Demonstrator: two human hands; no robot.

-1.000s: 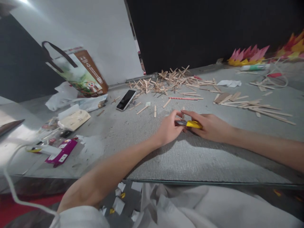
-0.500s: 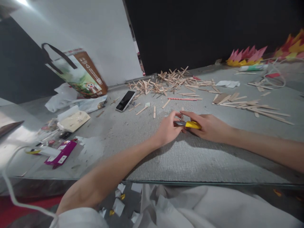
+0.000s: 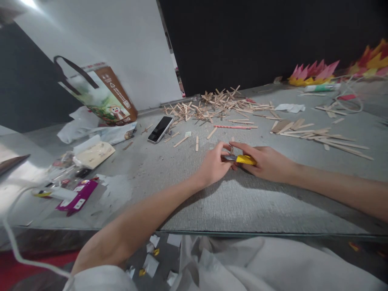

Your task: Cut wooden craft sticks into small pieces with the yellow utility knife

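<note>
This looks like a craft corner, whether in a home or workshop I cannot tell: wooden sticks (image 3: 222, 98) heap a gray tabletop (image 3: 200, 216) (a phone (image 3: 160, 129) and a carrier bag (image 3: 106, 95) share it), pointed pink petals (image 3: 315, 71) stand toward the back, and paper scraps (image 3: 150, 265) litter the floor (image 3: 164, 254).

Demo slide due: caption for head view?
Right hand holds a yellow cutter, left hand at its grey end; wooden sticks piled beyond.

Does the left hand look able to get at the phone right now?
Probably yes: only flat sticks lie between the left hand and the phone, though that hand is busy at the yellow cutter.
</note>
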